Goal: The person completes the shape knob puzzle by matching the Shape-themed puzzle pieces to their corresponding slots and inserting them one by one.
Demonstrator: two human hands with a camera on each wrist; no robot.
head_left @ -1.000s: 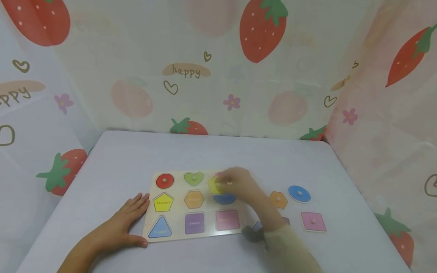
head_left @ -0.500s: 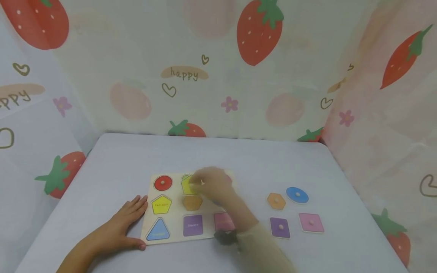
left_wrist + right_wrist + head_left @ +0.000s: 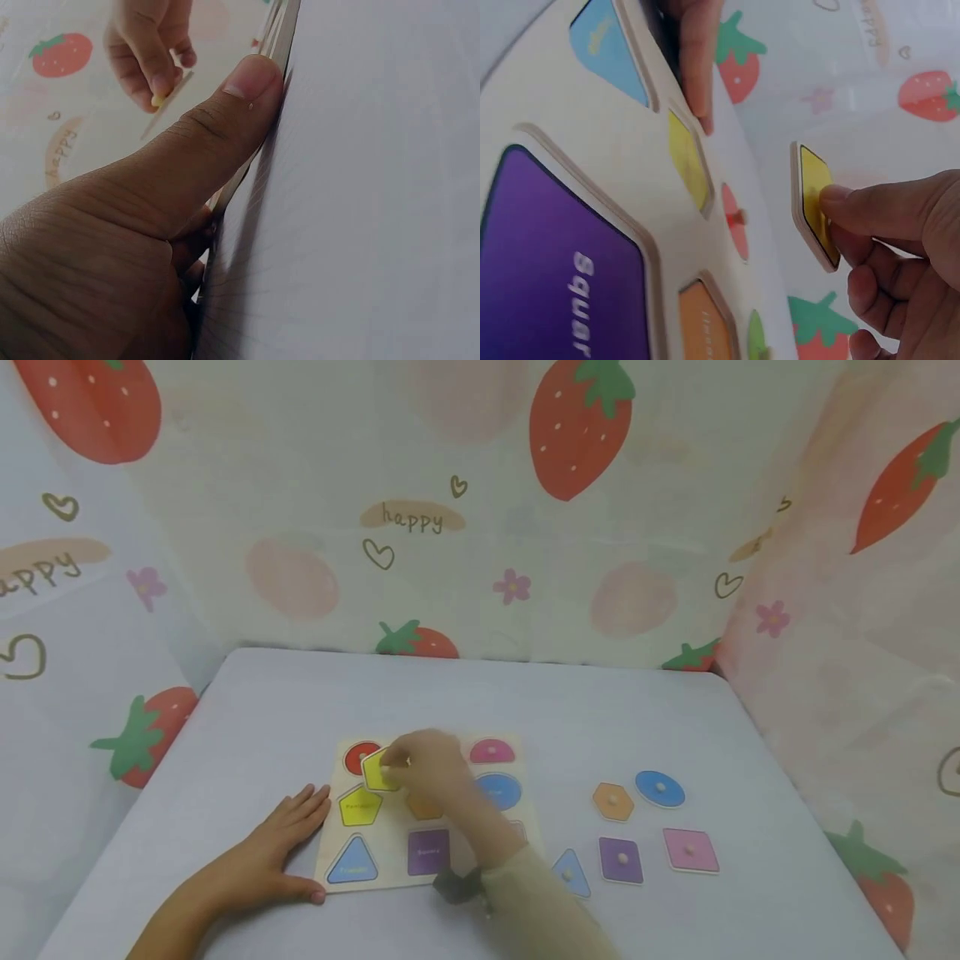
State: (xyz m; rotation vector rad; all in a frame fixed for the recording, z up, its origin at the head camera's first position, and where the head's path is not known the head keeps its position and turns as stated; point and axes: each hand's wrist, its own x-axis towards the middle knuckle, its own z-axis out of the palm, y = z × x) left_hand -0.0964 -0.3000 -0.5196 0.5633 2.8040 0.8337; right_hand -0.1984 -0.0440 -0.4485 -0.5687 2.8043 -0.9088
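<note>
Yellow pentagon point(image 3: 377, 771), tilted, above board point(image 3: 457, 870)

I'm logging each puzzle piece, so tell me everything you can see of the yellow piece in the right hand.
The yellow piece is a flat, thin pentagon, yellow on its face with a pale wooden-looking edge. The right hand pinches it, lifted clear of the board and tilted, over the board's upper left, between the red circle and the yellow pentagon slot. In the right wrist view the thumb presses on its yellow face. Any peg is hidden by the fingers. Nothing else touches it.
</note>
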